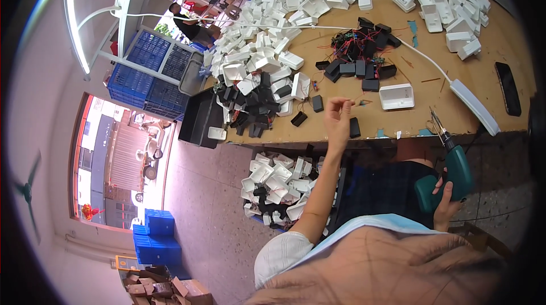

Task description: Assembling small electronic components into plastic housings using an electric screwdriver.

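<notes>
My right hand (446, 202) is wrapped round the handle of a green soldering gun (459, 169), its thin metal tip pointing up toward the table's front edge. Over the front of the table, my left hand (339, 116) is raised with thumb and fingers pinched together; whatever is between them is too small to make out. Just beside that hand lies a small black box (354, 127). An open white plastic case (397, 97) rests to its right. Behind is a heap of black boxes with red wires and small circuit boards (364, 54).
White cases (318, 6) are piled across the back and left of the brown table (435, 77). Black parts (250, 103) lie at the left. A white power strip (475, 107) and a phone (508, 89) lie right. Below stands a crate of white cases (278, 182). A person (190, 29) is far off.
</notes>
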